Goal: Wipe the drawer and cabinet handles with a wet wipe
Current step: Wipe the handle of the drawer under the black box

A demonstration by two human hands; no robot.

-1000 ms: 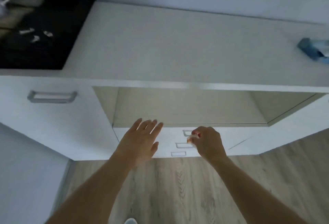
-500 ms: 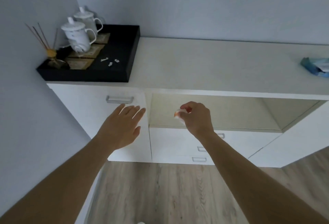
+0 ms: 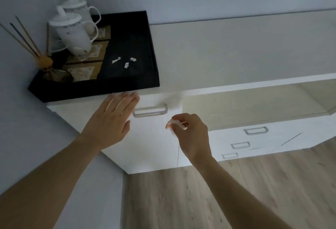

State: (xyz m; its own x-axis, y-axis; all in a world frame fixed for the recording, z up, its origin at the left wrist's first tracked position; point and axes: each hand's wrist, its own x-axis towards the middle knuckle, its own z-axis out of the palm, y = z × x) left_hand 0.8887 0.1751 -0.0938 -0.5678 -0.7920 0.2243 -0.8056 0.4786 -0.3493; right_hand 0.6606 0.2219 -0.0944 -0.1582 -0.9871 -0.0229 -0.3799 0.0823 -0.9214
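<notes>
Between our two hands sits the cabinet handle point(image 3: 150, 110), a silver bar on the white cabinet door point(image 3: 151, 137). Our right hand point(image 3: 192, 136) hangs just below and to the right of that bar, its fingers curled and pinching a small white wet wipe point(image 3: 172, 121) at the fingertips, short of the metal. Our left hand point(image 3: 111, 121) is spread flat with straight fingers, holding nothing, its fingertips reaching the top edge of the door just left of the handle. Half a second ago the right hand hovered before the open shelf point(image 3: 254, 101); now it has crossed left onto the door, and the left hand has climbed closer to the bar. Beyond the left fingertips lies the black tray point(image 3: 127, 83) with two lidded cups point(image 3: 72, 30). Out past the right wrist are three drawer handles point(image 3: 256, 130), stacked downward.
</notes>
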